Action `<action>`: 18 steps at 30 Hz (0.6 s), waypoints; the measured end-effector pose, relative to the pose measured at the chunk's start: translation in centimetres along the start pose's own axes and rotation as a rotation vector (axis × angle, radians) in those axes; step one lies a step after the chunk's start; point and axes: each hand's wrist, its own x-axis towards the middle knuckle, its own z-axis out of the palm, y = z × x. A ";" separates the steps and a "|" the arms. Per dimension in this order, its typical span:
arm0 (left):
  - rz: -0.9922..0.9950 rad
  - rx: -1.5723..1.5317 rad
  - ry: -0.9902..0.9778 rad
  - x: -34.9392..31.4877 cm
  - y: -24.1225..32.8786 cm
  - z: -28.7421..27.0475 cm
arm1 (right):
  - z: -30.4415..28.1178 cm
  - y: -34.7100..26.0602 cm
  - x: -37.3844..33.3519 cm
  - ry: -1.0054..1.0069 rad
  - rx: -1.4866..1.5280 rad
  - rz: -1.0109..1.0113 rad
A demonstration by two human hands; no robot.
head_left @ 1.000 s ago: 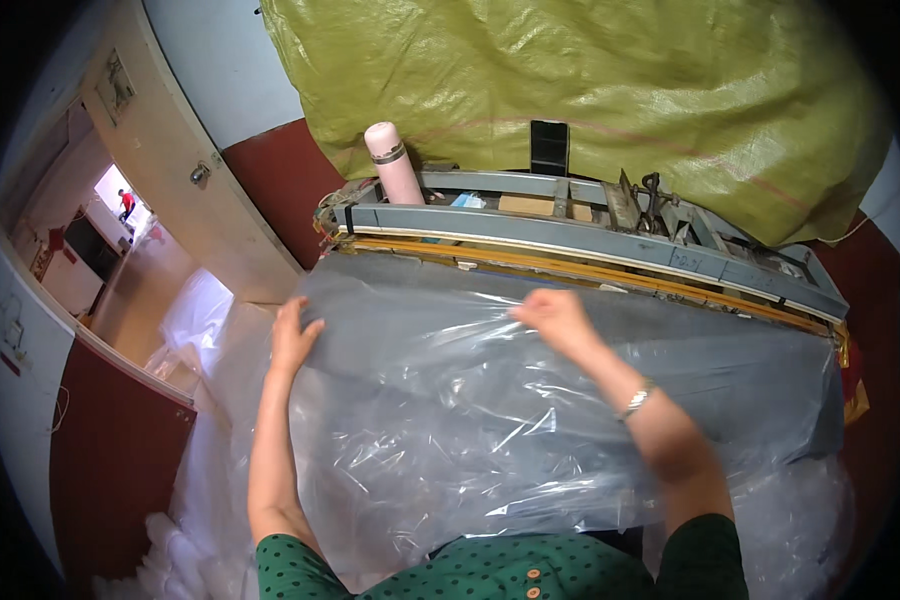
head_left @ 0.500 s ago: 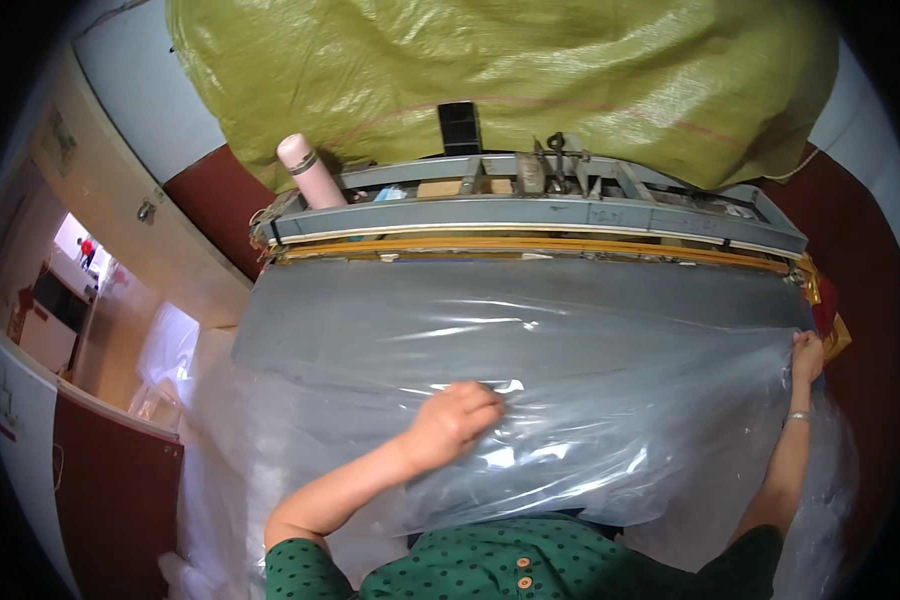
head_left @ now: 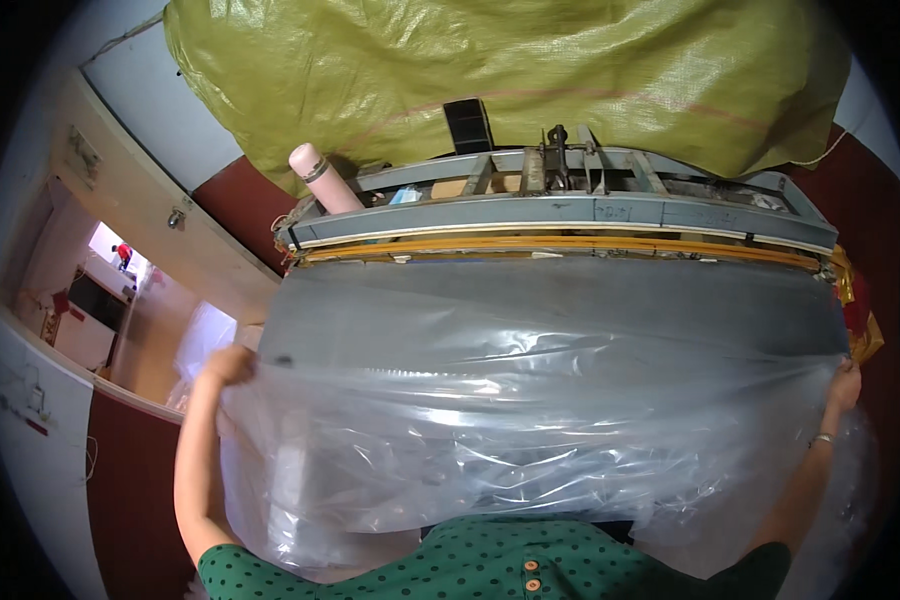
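Note:
A wide sheet of clear plastic film stretches across the grey work table and hangs over its near edge. At the table's left side my left hand is closed on the film's edge, its fingers partly blurred. My right hand pinches the film's right edge beside the table's right end. Between both hands the upper edge of the film runs across the table, with wrinkles and shiny folds below it.
Along the far side lies a grey metal frame with orange strips. A pink flask leans in it, and a black phone rests against the yellow-green woven sheet. An open door stands at the left.
My left hand has moved from the film's middle out to its left edge and taken hold there. The film is now spread between both hands; my right hand keeps its grip.

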 end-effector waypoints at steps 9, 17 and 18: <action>0.099 -0.584 1.148 5.2 10.3 3.2 | 0.8 0.8 1.3 -0.003 0.042 -0.013; 0.039 -0.682 1.202 9.7 13.4 5.4 | 1.9 2.1 2.4 -0.010 -0.003 -0.065; -0.011 -0.684 1.315 8.0 14.5 3.3 | 1.6 1.8 2.0 -0.005 -0.002 -0.044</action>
